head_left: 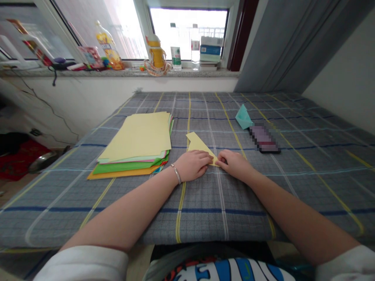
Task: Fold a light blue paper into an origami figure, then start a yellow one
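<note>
Fingers (pixel 205 157) of left hand (pixel 191 166) and right hand (pixel 233 164) clamp down on one folded yellow paper (pixel 199 145).

Left hand (pixel 191 165), right hand (pixel 233 164), folded yellow paper (pixel 198 144)

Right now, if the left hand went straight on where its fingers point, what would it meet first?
The folded yellow paper, which the left hand already seems to touch; just beyond lies the right hand, though depth is hard to judge.
</note>
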`<state>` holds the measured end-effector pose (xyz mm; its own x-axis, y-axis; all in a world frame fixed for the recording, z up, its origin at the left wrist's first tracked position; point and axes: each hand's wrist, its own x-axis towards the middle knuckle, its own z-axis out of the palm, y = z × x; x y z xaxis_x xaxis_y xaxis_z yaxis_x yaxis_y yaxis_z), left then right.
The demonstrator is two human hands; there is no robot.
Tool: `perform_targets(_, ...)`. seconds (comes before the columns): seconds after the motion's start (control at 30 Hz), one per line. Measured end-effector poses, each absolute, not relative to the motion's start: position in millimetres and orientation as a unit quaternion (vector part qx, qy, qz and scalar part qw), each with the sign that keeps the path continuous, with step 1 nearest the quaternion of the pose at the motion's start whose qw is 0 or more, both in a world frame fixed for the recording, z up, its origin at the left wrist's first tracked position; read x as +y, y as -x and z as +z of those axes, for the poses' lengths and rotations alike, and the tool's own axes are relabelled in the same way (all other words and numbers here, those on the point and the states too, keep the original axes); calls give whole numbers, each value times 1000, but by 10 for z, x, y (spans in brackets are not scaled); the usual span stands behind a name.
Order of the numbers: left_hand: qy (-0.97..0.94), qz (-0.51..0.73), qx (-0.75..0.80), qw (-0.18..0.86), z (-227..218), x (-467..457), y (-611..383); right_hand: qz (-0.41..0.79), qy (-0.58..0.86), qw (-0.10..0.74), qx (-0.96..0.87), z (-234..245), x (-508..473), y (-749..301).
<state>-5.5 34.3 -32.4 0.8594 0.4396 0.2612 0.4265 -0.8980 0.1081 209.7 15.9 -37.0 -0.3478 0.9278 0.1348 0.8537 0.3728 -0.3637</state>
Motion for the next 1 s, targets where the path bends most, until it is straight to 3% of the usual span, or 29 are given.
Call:
perform_targets(0.37, -957, 147, 247, 41, -332, 348, 34, 105, 603, 115, -783, -348, 176, -2040)
perform_targets(0.67, -876, 225, 424, 51, -416, 410, 126, 135, 605, 89, -780, -336, 212, -2066)
perform_targets(0.77, -816, 298, 482, 110, -495, 480, 152, 143, 591, 113, -786, -337, 203, -2085)
perform_targets(0.87, -729, 405, 494, 248, -548, 565, 176, 157, 572, 142, -793, -351, 189, -2106)
perform_targets(1.0, -702, 414, 463, 349, -532, 635, 232, 148, 554, 171, -801, -350, 152, -2103)
